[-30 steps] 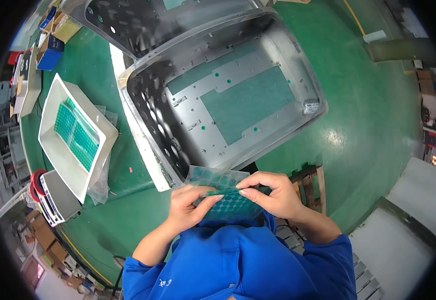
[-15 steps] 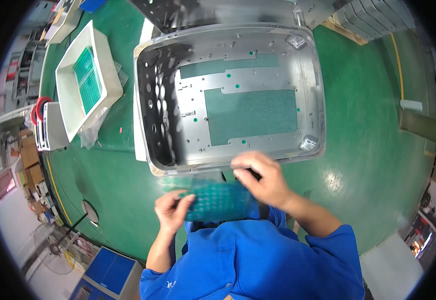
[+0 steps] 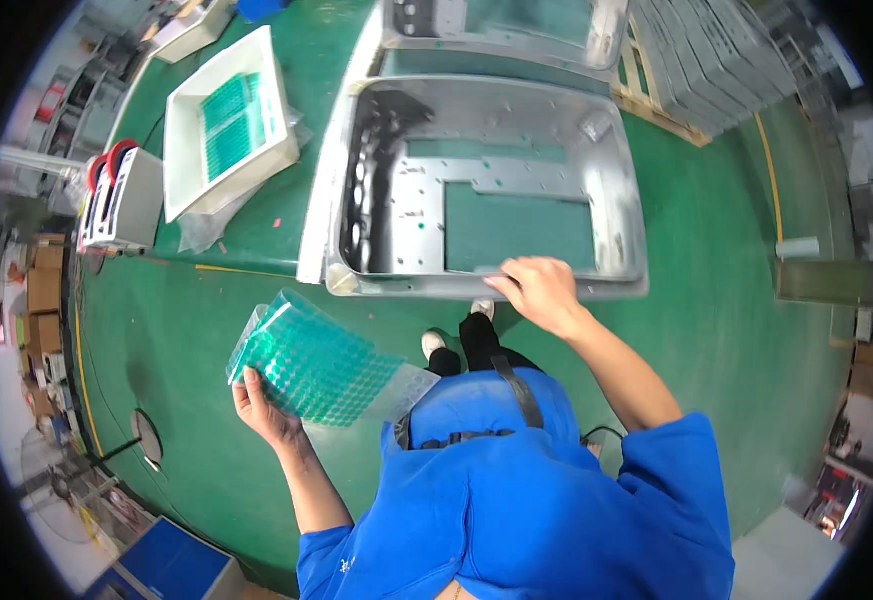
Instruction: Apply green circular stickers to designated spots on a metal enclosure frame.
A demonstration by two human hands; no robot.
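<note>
My left hand (image 3: 265, 408) pinches one edge of a bent clear plastic sheet covered in rows of round green stickers (image 3: 322, 365), held out low on the left. At the near rim of a deep metal tray (image 3: 407, 285), my right hand (image 3: 545, 292) is closed, thumb and forefinger together. Whether it grips the rim or a small piece is not visible. The tray has rounded corners, holes along its left wall and large rectangular cutouts in its floor. Small green dots (image 3: 421, 226) show on that floor.
A white bin (image 3: 183, 150) with green sticker sheets (image 3: 232, 125) stands on the green-topped table, left of the tray. Another metal tray (image 3: 602, 35) lies behind. Stacked grey trays (image 3: 712, 70) rest on a pallet at the far right. Red-handled tools hang on a white holder (image 3: 129, 205).
My left hand has swung outward to the left with the sticker sheet, away from my body. My right hand has left the sheet's side and reached forward to the tray's near rim. The view has shifted.
</note>
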